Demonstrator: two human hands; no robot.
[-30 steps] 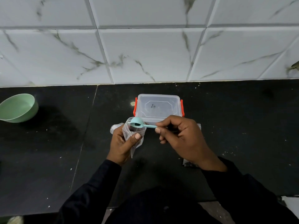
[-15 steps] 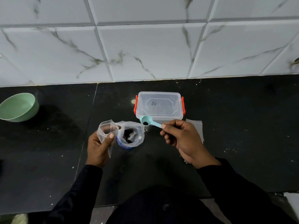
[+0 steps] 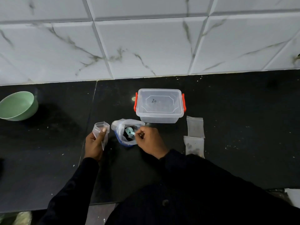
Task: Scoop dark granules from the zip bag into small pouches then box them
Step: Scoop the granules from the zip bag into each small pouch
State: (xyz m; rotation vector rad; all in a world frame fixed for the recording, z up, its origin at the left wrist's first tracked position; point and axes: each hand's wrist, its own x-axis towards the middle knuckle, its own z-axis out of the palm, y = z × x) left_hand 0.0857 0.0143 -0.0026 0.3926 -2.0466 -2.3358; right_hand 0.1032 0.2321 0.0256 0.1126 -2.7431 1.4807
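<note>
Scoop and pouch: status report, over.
Left hand holds open pouch. Right hand pinches scoop, bowl down in zip bag. Box lidded behind. Nothing blocking.

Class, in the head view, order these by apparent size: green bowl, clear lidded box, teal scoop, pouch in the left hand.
Largest: clear lidded box
green bowl, cut off at the frame edge
pouch in the left hand
teal scoop, smallest

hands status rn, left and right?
Left hand: holding a small clear pouch, mouth open.
Right hand: pinching the teal scoop inside the zip bag.
</note>
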